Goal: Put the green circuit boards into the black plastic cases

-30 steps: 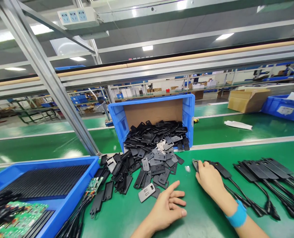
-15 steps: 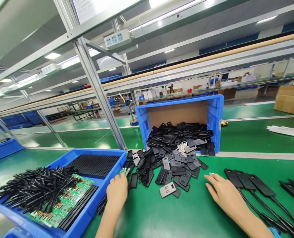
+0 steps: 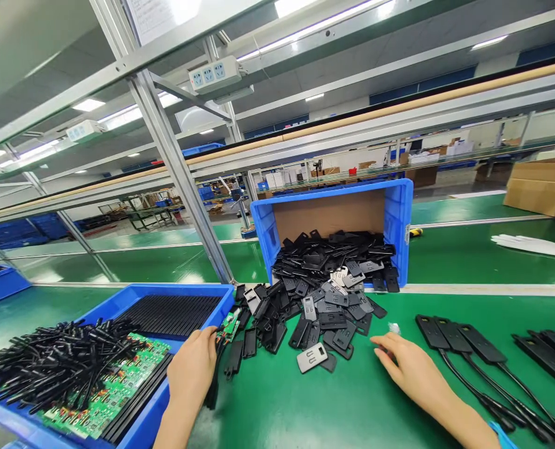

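Note:
My left hand (image 3: 192, 365) is closed on a small green circuit board (image 3: 229, 325) beside the blue tray's right rim. A black cable (image 3: 214, 380) hangs below the hand, seemingly from that board. To its right lie loose black plastic housings (image 3: 249, 343) on the green bench. My right hand (image 3: 406, 365) hovers low over or rests on the bench, fingers stretched and thumb apart, holding nothing I can see. Just beyond its fingertips is a small white piece (image 3: 394, 328). Between the hands lies a grey slotted plastic cover (image 3: 312, 358), in front of a heap of dark covers (image 3: 333, 312).
The blue tray (image 3: 165, 399) at left holds circuit boards, bundled black cables and rows of black parts. A blue crate (image 3: 405, 237) on its side spills dark plastic parts. At right lie black cabled units (image 3: 455, 337). A white glove (image 3: 534, 244) and cardboard box (image 3: 539, 187) lie behind.
My left hand has moved left and towards me with the circuit board, which shows more now. My right fingers sit slightly farther from the white piece. The camera view has shifted a little.

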`<act>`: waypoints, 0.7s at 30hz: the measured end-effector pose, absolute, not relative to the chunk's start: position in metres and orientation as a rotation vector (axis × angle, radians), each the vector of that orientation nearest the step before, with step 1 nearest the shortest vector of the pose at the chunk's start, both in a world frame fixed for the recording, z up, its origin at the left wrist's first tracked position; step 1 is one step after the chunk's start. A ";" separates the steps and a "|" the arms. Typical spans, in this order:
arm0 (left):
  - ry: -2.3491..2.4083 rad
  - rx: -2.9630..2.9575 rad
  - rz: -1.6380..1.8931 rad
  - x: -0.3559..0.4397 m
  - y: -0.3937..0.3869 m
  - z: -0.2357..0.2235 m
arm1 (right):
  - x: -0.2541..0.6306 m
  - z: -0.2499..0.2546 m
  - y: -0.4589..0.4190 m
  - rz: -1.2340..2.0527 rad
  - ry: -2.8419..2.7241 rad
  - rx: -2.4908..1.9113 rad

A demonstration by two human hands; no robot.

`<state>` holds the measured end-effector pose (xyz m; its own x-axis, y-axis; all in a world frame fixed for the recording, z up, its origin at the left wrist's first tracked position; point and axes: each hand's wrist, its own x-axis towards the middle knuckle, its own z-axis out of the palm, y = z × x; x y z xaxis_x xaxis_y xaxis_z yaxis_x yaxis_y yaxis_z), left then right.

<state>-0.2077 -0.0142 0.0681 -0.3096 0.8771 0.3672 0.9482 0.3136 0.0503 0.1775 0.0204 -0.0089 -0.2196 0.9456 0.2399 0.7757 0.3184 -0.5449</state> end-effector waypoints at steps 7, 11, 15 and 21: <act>-2.333 -2.777 -1.459 -0.139 -0.022 0.075 | 0.145 0.005 -0.006 1.802 -1.405 -0.878; -2.250 -2.583 -0.793 -0.136 -0.008 0.057 | 0.138 0.004 -0.014 1.998 -1.044 -0.643; -2.319 -2.024 -0.190 -0.161 0.013 0.032 | 0.140 0.004 -0.008 1.927 -0.989 -0.738; -2.271 -1.907 -0.231 -0.176 0.012 0.035 | 0.143 0.009 -0.003 1.784 -1.063 -0.816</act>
